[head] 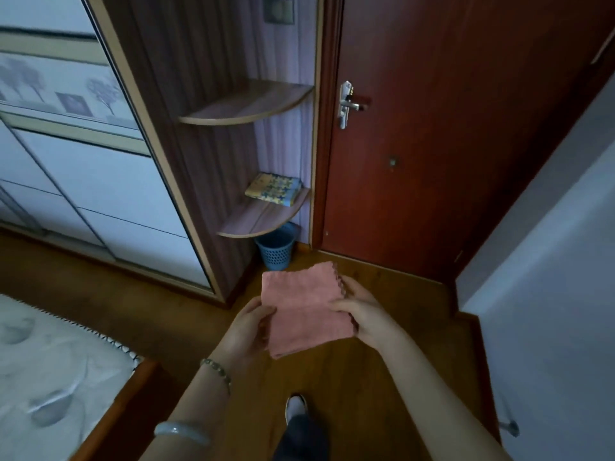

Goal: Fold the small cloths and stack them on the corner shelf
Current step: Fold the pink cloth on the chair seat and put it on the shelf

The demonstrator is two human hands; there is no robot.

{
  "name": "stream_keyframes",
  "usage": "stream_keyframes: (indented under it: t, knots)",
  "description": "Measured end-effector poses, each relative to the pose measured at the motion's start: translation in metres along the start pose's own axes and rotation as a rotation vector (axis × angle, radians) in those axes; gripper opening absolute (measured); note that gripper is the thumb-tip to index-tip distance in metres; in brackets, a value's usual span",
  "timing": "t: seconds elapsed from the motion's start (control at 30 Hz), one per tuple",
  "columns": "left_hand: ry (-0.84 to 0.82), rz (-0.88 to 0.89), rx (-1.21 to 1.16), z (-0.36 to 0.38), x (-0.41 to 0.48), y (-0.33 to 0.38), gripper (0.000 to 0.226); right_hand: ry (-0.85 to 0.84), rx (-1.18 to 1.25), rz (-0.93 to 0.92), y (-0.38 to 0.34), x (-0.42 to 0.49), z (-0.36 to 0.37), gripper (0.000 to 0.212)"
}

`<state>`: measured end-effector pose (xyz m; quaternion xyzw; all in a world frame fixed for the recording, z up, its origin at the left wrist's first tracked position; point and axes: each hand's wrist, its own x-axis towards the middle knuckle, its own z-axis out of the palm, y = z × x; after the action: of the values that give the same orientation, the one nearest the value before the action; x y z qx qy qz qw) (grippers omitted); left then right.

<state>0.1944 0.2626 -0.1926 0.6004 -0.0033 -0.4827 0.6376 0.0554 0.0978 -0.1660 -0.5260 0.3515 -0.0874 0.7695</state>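
Between both hands, a fleecy square cloth.

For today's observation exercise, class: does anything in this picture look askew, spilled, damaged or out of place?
Nothing stands out. The pink folded cloth is held between the left hand and right hand, the yellow-and-blue patterned folded cloth lies neatly on the lower wooden corner shelf, and the blue plastic basket stands upright beneath it.
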Motion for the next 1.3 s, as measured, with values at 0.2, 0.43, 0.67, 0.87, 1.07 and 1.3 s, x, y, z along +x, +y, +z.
stream_keyframes:
  t: [0.2, 0.43, 0.67, 0.87, 1.07, 1.3]
  knots:
    - [0.010, 0.094, -0.035, -0.010, 0.124, 0.070, 0.019, -0.016, -0.071, -0.031, -0.057, 0.150, 0.010, 0.065]
    - [0.075, 0.130, -0.144, -0.024, 0.238, 0.158, 0.018, -0.033, -0.164, -0.044, -0.117, 0.300, 0.034, 0.059]
    - [0.231, 0.095, -0.157, -0.055, 0.335, 0.175, 0.020, -0.120, -0.305, 0.092, -0.116, 0.432, 0.044, 0.053]
    - [0.352, 0.048, -0.210, -0.088, 0.435, 0.172, 0.020, -0.196, -0.466, 0.135, -0.114, 0.557, 0.062, 0.044]
    - [0.423, 0.074, -0.250, -0.106, 0.530, 0.198, 0.018, -0.264, -0.525, 0.074, -0.107, 0.679, 0.084, 0.045]
    - [0.595, 0.123, -0.266, -0.163, 0.617, 0.175, 0.038, -0.245, -0.511, 0.043, -0.052, 0.786, 0.107, 0.064]
